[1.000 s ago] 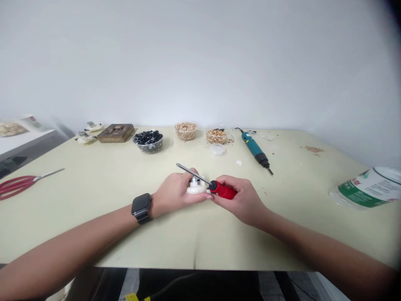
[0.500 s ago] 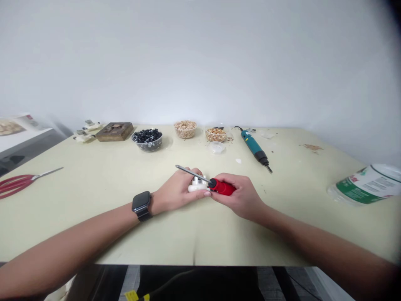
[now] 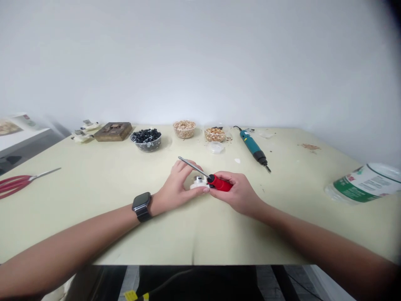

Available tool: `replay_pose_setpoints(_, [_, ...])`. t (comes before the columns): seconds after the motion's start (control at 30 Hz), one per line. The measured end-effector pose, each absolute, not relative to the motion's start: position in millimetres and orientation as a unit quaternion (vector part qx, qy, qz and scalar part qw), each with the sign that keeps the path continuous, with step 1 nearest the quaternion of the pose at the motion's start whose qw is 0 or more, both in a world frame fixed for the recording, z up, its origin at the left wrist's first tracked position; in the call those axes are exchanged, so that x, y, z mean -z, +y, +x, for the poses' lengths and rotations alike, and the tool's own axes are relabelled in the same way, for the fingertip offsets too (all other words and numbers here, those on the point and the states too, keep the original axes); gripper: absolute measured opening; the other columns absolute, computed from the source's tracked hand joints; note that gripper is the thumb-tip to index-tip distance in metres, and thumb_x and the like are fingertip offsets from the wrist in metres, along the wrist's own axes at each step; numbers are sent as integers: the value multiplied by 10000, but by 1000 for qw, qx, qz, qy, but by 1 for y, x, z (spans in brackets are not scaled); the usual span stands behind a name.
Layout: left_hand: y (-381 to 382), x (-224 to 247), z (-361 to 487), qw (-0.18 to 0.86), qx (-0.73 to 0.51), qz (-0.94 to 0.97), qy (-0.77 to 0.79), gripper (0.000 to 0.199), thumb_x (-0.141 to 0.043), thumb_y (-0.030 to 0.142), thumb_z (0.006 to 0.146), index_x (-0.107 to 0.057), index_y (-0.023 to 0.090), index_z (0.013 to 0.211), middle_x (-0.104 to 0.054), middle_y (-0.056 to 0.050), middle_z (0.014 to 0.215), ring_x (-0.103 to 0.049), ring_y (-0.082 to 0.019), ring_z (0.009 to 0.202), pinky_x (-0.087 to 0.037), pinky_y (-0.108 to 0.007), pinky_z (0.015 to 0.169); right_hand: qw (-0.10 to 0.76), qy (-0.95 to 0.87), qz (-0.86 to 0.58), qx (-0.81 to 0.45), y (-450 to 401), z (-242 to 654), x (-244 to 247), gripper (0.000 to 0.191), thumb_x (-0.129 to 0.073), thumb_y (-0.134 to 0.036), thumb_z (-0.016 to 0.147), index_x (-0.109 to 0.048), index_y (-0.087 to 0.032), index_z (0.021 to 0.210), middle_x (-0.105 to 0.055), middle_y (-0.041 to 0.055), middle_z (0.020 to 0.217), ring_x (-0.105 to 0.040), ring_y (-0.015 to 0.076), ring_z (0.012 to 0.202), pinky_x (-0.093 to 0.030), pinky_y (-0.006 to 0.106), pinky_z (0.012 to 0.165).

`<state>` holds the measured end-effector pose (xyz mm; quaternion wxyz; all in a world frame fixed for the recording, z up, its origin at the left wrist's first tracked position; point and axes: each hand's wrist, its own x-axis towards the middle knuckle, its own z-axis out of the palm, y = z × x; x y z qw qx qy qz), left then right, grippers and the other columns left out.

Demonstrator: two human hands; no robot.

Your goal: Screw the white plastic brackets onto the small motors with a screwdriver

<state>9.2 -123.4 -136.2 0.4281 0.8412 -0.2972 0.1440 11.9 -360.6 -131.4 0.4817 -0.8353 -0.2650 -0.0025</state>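
A red-handled screwdriver lies in the closed fingers of my right hand, its metal shaft pointing up and to the left. My left hand curves around a small white part with a shiny metal piece on it. Its thumb lies along the near edge, and the fingers arch behind the part. The tip of my left thumb and my right fingers nearly meet at the part's right side. The screwdriver handle covers some of that side, so whether my right fingers also grip the part is hidden.
Tubs of black pieces, pale pieces and orange-brown pieces stand at the back. A teal electric screwdriver lies right of them. Red scissors, a brown block and white parts are left; a labelled tub is right.
My left fingers have loosened and lifted a little behind the white part, showing more of its metal piece. The screwdriver has shifted slightly, its shaft tilting a bit more steeply.
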Motion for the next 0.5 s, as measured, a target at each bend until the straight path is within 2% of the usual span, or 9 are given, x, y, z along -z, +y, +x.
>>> replay_pose_setpoints(0.1, [-126,135,4,447,-166,825,-304,263,-810,430,907,-734,217,1043,-684,-80,1136,-611,-244,1105,-482,-405,1028,485,-266,-833,10,-359,12,132,263,-763,-396,891,-650,-168,826,-555,-21,746,-467,104,708,-349,242,644])
replay_pose_setpoints(0.27, [-134,138,0,516,-134,799,-279,176,-831,355,893,-777,218,989,-726,-59,1054,-647,-216,1020,-498,-361,933,484,-271,-832,13,-357,11,133,234,-753,-342,880,-631,-163,792,-537,-24,722,-454,101,696,-346,242,638])
replay_pose_setpoints(0.5, [-143,134,0,556,-87,797,-221,301,-879,410,817,-717,193,949,-688,-43,972,-606,-207,934,-455,-340,841,478,-269,-836,11,-356,12,138,130,-728,-298,874,-731,-175,915,-682,4,828,-574,136,757,-412,253,679])
